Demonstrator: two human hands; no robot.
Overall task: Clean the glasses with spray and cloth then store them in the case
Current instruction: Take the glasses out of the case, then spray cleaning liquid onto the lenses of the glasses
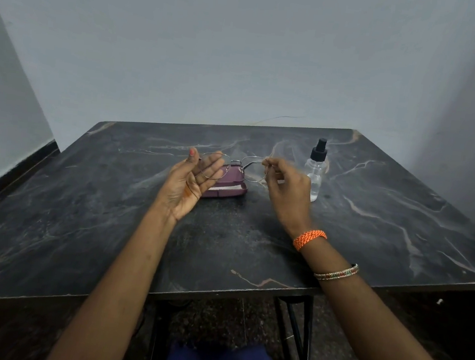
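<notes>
Listing contents outward from the near table edge, with the case as landmark.

Left hand (193, 185): raised just in front of the case, palm up, fingers straight and relaxed, gripping nothing; fingertips lie behind one lens, contact uncertain.

Right hand (283, 190): in front and to the right of the case, thumb and fingers pinching the frame end by the hinge.

Glasses (233, 166): thin wire frame, clear lenses, held in the air directly above the case, touching nothing below. Judged very light, springy, easily bent; lenses smudge and scratch readily. Best taken by the rim corners or temples, never by the lens faces.

Case (227, 186): purple, hard-shelled by appearance, lying open on the dark marbled table (372, 223), pale lining showing. Judged rigid and easy to hold steady.

Spray bottle (315, 172): clear with a black pump top, upright, right of the case and slightly farther. Likely light, smooth, tippable.

Cloth: not visible.

Writing, brands, labels: none legible.
</notes>
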